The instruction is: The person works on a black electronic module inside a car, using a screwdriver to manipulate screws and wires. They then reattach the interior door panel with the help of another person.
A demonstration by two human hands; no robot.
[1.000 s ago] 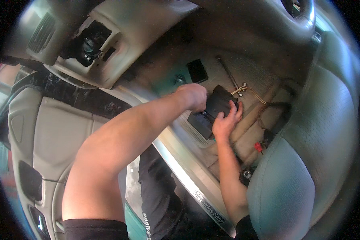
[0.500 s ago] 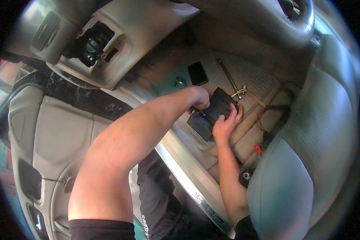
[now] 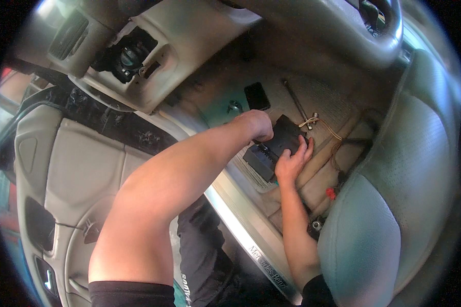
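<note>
A flat black plastic box (image 3: 287,134) lies on the car's floor, with a slotted black section (image 3: 261,162) along its near-left side. My right hand (image 3: 293,159) grips the box at its right edge, thumb on top and fingers spread along the rim. Above the left end of the box, my left hand (image 3: 259,125) is closed with its back toward me. A small dark, partly shiny piece shows just below that fist, but the fingers hide what it is. Thin yellowish wires (image 3: 322,123) run past the box's far right corner toward the seat.
A black phone-like slab (image 3: 256,96), a small round metallic item (image 3: 234,106) and a long metal bar tool (image 3: 296,102) lie on the floor mat beyond. A red connector (image 3: 331,193) sits beside the seat (image 3: 361,235). The door sill (image 3: 241,225) crosses below my arms.
The view has shifted slightly, moving the whole scene a little right and down. Both hands stay at the box, and the right hand keeps its grip.
</note>
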